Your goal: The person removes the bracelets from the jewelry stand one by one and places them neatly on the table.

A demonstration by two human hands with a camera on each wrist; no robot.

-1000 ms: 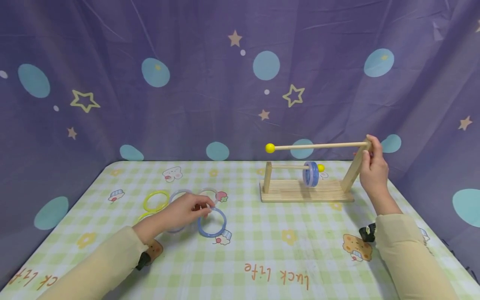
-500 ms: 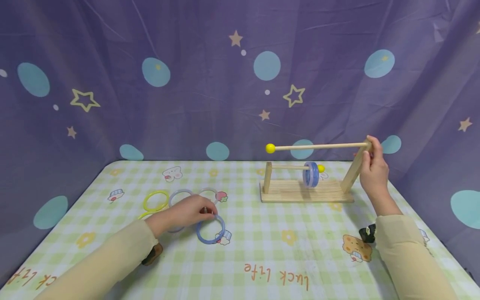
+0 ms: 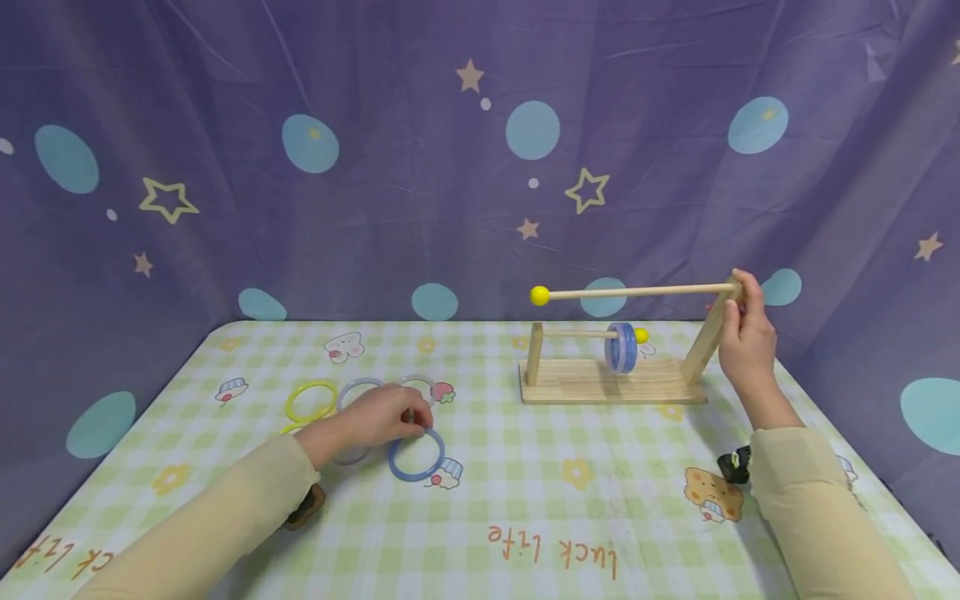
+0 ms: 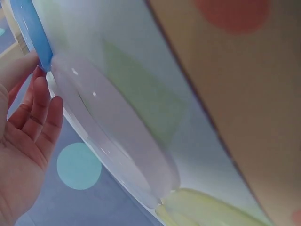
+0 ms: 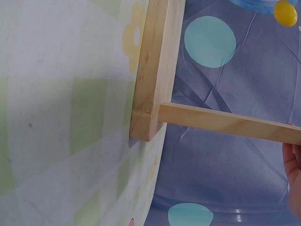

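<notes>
The blue ring [image 3: 416,455] has slid slightly left, flat, translucent.

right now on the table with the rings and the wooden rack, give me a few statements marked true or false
1. The right hand holds the top of the wooden rack's slanted post. True.
2. The upper rod carries two blue rings. False: the upper rod is bare; the blue rings hang on the lower rod.
3. The left hand touches the blue ring lying on the tablecloth. True.
4. A yellow ring hangs on the rack. False: it lies flat on the tablecloth, left of the left hand.
5. Both rods end in yellow balls. True.
</notes>
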